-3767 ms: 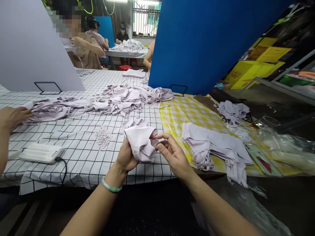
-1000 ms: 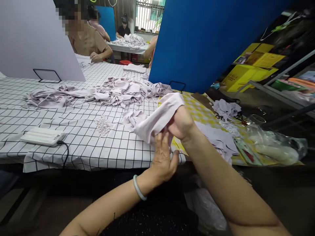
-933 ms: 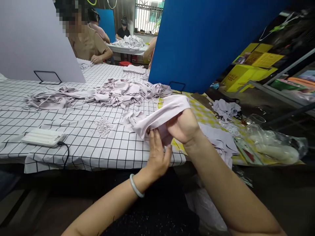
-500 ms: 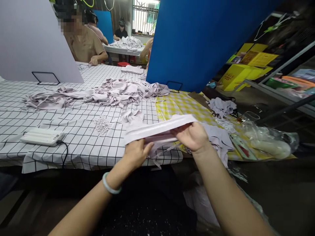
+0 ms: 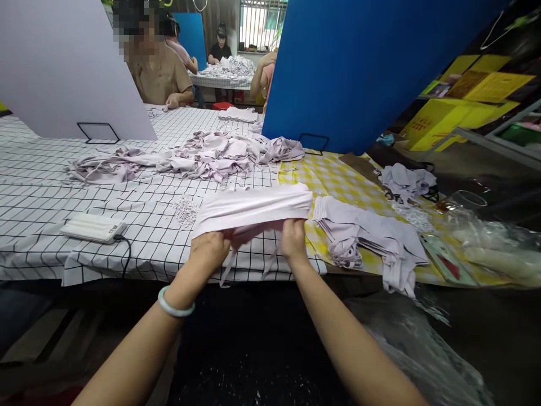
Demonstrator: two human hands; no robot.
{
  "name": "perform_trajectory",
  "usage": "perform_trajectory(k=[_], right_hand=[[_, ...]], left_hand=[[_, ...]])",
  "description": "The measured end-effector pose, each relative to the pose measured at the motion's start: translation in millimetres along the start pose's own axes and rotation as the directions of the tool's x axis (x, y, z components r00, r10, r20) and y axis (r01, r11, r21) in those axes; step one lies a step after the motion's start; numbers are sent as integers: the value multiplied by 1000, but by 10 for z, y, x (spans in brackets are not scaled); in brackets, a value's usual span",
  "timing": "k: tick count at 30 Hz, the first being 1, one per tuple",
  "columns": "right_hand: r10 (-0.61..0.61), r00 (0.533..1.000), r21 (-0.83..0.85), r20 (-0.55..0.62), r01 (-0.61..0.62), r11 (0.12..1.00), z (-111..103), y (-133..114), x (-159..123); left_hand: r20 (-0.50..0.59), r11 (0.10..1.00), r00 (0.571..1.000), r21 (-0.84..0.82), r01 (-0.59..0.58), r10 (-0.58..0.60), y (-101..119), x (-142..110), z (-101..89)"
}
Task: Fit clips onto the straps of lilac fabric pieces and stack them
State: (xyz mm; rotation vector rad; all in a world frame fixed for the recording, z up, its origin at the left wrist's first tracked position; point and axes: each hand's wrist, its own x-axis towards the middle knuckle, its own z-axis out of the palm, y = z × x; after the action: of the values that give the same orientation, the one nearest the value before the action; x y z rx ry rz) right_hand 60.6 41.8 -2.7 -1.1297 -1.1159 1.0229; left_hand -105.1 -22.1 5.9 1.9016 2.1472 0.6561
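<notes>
A pale lilac fabric piece [image 5: 256,207] with thin straps is stretched between my two hands above the table's front edge. My left hand [image 5: 210,250], below a pale green bangle [image 5: 175,304], grips its left end with curled fingers. At the lower right end, my right hand [image 5: 293,239] is closed on the cloth. Parts of the fingers are hidden behind the fabric. Straps dangle beneath it. To the right lies a stack of similar lilac pieces [image 5: 372,228] on a yellow checked cloth [image 5: 321,175].
A heap of lilac garments [image 5: 224,152] lies ahead, with small scraps [image 5: 186,211] nearer me. A white power bank [image 5: 93,227] with a cable sits left. White [image 5: 80,73] and blue [image 5: 338,73] boards stand behind. A phone [image 5: 448,259] rests at right. A co-worker [image 5: 158,76] sits across.
My right hand has moved left and now grips the fabric's lower edge with curled fingers. The fabric has turned to show a broad face. The view has shifted right.
</notes>
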Motion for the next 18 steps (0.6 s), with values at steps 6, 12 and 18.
perform_trajectory(k=[6,12,18], right_hand=[[202,974,446,105,-228,865,-152,-247,-91],[232,972,372,-26,-206,905,-316,55,-122],[231,973,410,-18,-203,889,-467,388,-87]], left_hand=[[8,976,998,211,-55,55,-50,57,-217],[229,998,973,-50,28,-16,-120,89,-97],[138,989,990,-144,46,-26,-231,-4,299]])
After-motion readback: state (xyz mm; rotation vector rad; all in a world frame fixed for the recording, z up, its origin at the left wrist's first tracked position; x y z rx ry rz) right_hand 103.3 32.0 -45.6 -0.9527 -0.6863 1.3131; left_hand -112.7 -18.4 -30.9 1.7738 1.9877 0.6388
